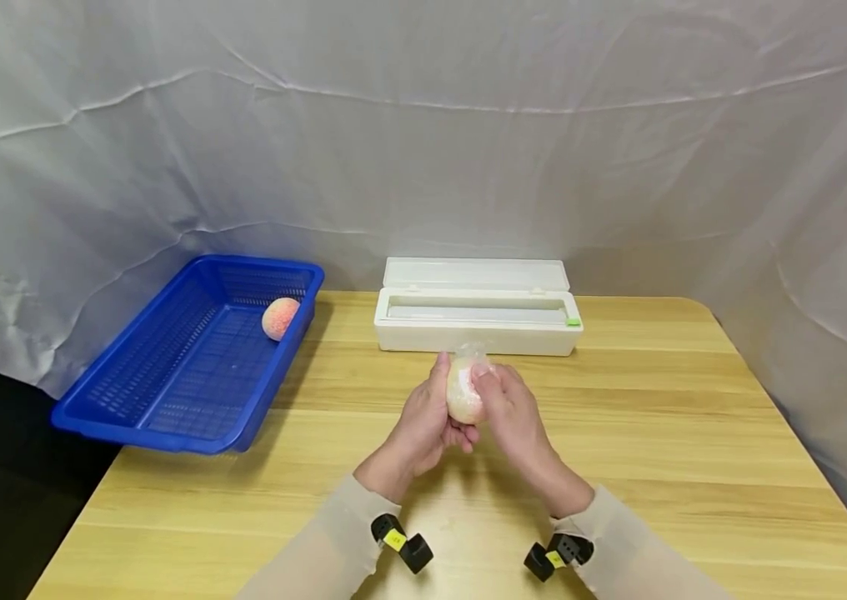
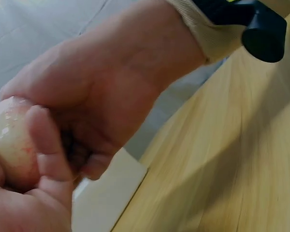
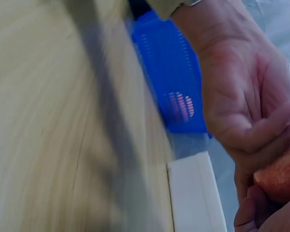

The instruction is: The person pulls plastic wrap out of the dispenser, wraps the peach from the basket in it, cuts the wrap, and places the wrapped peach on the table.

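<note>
Both hands hold a pale pink-and-cream peach (image 1: 463, 396) wrapped in clear plastic film (image 1: 473, 352), whose loose end bunches up above the fruit. My left hand (image 1: 423, 421) cups the peach from the left and below, thumb along its side. From the right, my right hand (image 1: 517, 417) grips it, with the thumb pressed on the film. Glossy film shows on the peach (image 2: 12, 140) in the left wrist view. Redder skin of the peach (image 3: 282, 176) appears in the right wrist view, partly hidden by fingers.
Just beyond the hands stands a white cling film dispenser box (image 1: 476, 337), lid raised, with a green piece (image 1: 573, 322) at its right end. A blue plastic basket (image 1: 243, 417) sits at the left with another peach (image 1: 280, 318) inside. Grey cloth (image 1: 423, 167) hangs behind the wooden table (image 1: 694, 433).
</note>
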{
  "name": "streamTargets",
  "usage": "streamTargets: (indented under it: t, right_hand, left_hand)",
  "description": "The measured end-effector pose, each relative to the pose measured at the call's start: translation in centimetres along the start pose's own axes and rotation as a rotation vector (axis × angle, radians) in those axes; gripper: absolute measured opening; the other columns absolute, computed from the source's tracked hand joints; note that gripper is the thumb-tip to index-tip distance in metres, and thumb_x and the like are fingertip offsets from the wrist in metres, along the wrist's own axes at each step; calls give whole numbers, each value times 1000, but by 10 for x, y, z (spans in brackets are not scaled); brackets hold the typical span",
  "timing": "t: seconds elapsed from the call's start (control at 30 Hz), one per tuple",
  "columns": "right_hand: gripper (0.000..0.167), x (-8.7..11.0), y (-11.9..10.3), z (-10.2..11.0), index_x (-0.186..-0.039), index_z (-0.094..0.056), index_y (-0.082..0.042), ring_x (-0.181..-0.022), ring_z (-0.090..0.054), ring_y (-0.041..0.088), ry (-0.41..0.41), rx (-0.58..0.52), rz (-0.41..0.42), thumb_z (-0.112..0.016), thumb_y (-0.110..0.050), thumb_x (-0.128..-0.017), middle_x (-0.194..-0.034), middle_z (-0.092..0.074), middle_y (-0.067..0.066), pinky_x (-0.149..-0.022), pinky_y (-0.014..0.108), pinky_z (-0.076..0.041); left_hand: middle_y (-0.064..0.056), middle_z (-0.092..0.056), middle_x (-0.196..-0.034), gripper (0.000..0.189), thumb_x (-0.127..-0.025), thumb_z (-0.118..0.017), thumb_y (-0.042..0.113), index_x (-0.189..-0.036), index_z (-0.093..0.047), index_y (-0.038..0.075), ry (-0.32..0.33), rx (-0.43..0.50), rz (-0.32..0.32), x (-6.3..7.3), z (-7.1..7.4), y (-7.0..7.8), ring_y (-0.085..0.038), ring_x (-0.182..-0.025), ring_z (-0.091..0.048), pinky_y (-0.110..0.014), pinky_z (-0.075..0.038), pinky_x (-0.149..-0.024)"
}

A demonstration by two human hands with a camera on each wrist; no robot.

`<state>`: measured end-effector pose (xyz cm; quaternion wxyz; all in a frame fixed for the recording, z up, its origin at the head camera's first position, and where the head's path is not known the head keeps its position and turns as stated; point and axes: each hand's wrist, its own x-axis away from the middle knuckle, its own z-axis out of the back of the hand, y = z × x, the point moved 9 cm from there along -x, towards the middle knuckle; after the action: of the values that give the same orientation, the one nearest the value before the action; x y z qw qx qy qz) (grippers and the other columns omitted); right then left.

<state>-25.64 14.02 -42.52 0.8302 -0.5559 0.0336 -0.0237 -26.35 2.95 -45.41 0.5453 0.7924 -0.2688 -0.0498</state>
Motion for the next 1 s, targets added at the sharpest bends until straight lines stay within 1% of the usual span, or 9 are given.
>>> streamTargets:
  t: [0.1,0.2,0.33,0.47,0.6,0.73,0.8,0.87,1.0]
  right_hand:
    - [51,0,4,1,-126,-69,-5,-119,-60,30,-17,80,11,-48,-48,-109,-130,-65,13,-102,48,-48]
    - [48,-1,5,1,-131,-69,-8,-122,-60,30,-28,104,32,-52,-47,-108,-133,-64,11,-106,50,-46]
    - [47,-3,8,-1,-130,-69,-8,-121,-58,29,-10,-21,-6,-48,-44,-110,-131,-64,14,-107,46,-44]
    - [47,-1,7,-1,-124,-69,-5,-114,-57,26,61,-132,-62,-42,-41,-111,-122,-65,15,-102,40,-43]
    - [44,0,2,0,-117,-71,-3,-112,-57,27,126,-104,-35,-43,-36,-110,-120,-64,16,-99,40,-43]
    - [45,-2,2,2,-108,-73,-3,-104,-58,28,166,-23,-19,-42,-36,-110,-112,-65,15,-92,39,-45]
    - [48,-4,5,2,-107,-73,-1,-102,-58,29,149,-18,-24,-41,-37,-111,-110,-65,16,-90,39,-46]
    - [53,-5,9,0,-113,-72,0,-106,-58,29,102,-26,-42,-38,-41,-112,-113,-65,16,-94,40,-46]
    - [57,-6,14,-3,-122,-69,-1,-114,-57,30,44,-48,-58,-36,-46,-113,-121,-64,18,-101,43,-44]
  left_hand:
    - [-8,-71,-80,78,-108,-28,69,-137,-54,1,-22,-34,32,-1,2,-4,-15,-60,-71,-29,-62,-57]
    - [-11,-73,-89,75,-109,-34,65,-143,-53,1,-31,-72,7,-2,-1,-4,-19,-66,-74,-33,-65,-64]
    - [-12,-70,-91,65,-111,-42,56,-139,-54,-2,24,-117,-80,-2,-4,0,-18,-67,-73,-33,-64,-64]
    - [-13,-68,-90,57,-111,-45,47,-134,-56,-4,87,-106,-122,-1,-4,1,-19,-67,-72,-31,-63,-60]
    - [-12,-67,-88,54,-109,-47,46,-129,-60,-2,149,-112,-139,-1,0,2,-19,-64,-71,-31,-62,-54]
    - [-12,-67,-83,56,-110,-43,48,-126,-62,-2,177,-143,-131,-3,5,1,-18,-58,-69,-31,-60,-50]
    - [-13,-68,-83,56,-111,-40,47,-128,-61,-2,165,-151,-123,-3,5,-1,-19,-58,-69,-32,-61,-51]
    - [-15,-70,-86,57,-112,-38,49,-132,-60,0,141,-149,-115,-3,5,-1,-20,-61,-71,-34,-62,-54]
    - [-17,-71,-91,65,-109,-45,60,-134,-57,1,116,-155,-92,-3,3,-3,-22,-66,-74,-37,-64,-58]
